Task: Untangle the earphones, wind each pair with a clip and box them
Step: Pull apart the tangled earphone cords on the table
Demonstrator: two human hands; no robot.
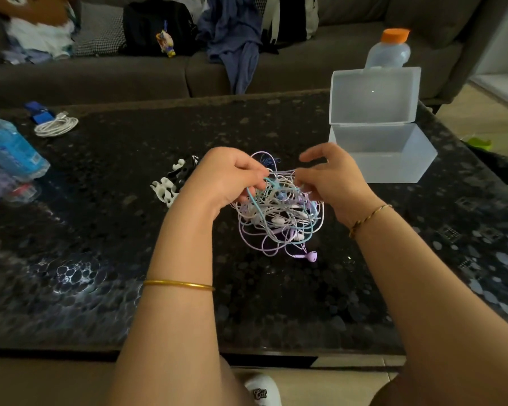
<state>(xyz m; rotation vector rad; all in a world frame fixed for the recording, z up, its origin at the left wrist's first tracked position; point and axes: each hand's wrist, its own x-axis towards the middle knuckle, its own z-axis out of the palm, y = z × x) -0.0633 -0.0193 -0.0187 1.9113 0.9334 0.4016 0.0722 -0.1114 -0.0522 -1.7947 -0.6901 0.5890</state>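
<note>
Lilac, teal and white cords form one earphone tangle [279, 212] at mid-table [100, 230], left of the open box [384, 153] and nearer you. Your left hand [232, 180] pinches a teal strand and your right hand [332, 177] pinches pale ones. Pulling them apart hard would likely tighten the knots, and the near lilac earbud [311, 256] may snag.

Pinches strands at the top of the tangled earphones [279, 218] with the left hand [229, 177] and the right hand [332, 177], over the dark speckled worktop [129, 230]. Has white and black clips [170, 183] lying just left of the hands, and an open translucent box [384, 153] to the right, lid upright.
</note>
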